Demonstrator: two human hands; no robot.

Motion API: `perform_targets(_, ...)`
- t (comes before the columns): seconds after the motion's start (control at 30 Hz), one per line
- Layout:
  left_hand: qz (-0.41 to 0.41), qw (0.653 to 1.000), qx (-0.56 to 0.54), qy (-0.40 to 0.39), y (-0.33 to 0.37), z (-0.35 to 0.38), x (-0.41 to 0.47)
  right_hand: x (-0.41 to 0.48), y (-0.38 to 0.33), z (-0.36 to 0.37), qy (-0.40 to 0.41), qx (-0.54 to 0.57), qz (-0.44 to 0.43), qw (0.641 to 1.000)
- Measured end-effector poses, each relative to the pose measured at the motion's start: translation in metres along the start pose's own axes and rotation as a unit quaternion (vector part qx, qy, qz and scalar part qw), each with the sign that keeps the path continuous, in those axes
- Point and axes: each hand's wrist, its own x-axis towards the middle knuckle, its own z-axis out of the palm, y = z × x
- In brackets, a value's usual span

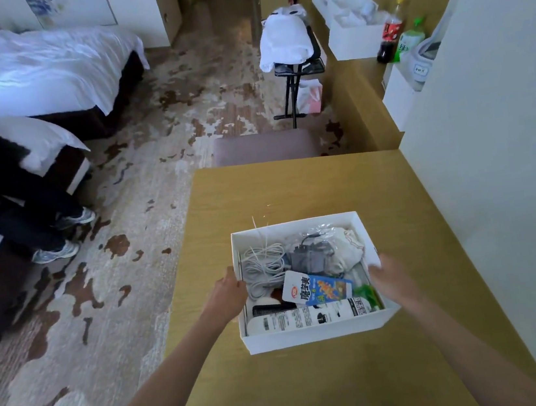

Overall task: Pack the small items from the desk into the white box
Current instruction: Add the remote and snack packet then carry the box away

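Observation:
The white box [314, 334] sits on the wooden desk [292, 192], near its middle. Inside lie a coiled white cable [263, 264], a grey charger [311, 258], a pale cloth pouch [347, 247], a blue and white snack packet [317, 286], a black comb [270, 308], a white tube [305, 317] and something green [369, 293]. My left hand [229, 291] grips the box's left wall. My right hand [386, 274] is at the box's right wall, blurred; its fingers seem to hold the rim.
A padded stool [264, 147] stands at the desk's far edge. A white wall [494, 173] borders the desk on the right. A person [2, 190] sits on a bed [31, 73] at the left. Beyond, a long counter holds white boxes [356, 41] and bottles [391, 33].

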Motion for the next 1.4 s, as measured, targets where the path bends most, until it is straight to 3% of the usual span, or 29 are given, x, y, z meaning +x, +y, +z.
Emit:
perform_targets(0.3,-0.086,0.995,0.042,0.012,0.009,0.006,0.002,0.008,0.007,-0.005,-0.023,-0.102,-0.001,0.994)
perform_targets(0.5,-0.116,0.992,0.037,0.014,0.007,0.009,-0.017,0.002,0.015,-0.006,-0.061,-0.112,-0.019,0.992)
perform_targets(0.8,-0.18,0.974,-0.034,0.136,-0.075,-0.047,-0.079,0.011,-0.09,0.048,-0.115,-0.158,-0.152,0.969)
perform_targets(0.97,-0.236,0.946,-0.078,0.209,-0.135,-0.087,-0.13,0.003,-0.183,0.111,-0.176,-0.189,-0.234,0.937)
perform_targets(1.2,-0.331,0.879,-0.187,0.287,-0.274,-0.139,-0.206,-0.06,-0.326,0.254,-0.206,-0.267,-0.385,0.859)
perform_targets(1.4,-0.383,0.842,-0.211,0.317,-0.415,-0.188,-0.25,-0.124,-0.412,0.408,-0.246,-0.274,-0.416,0.831)
